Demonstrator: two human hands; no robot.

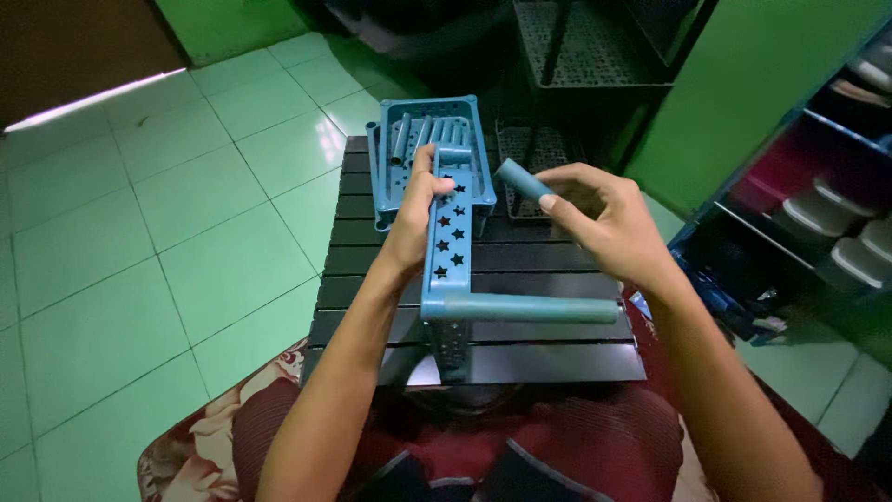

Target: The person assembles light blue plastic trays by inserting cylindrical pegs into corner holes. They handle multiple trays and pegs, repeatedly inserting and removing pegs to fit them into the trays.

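Two hands, left hand (413, 218) gripping star-cut panel (448, 246), right hand (604, 223) holding tube (520, 178)

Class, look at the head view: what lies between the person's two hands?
In the head view, the blue star-cut panel held by the left hand stands there; then dark slatted table shows up to the right hand.

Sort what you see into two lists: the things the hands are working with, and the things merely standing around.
In hand:
left hand gripping the blue star-punched panel
right hand holding a short blue tube
long blue tube fitted to the panel
blue tray of tubes

Standing around:
black slatted table
dark mesh rack
shelf of containers
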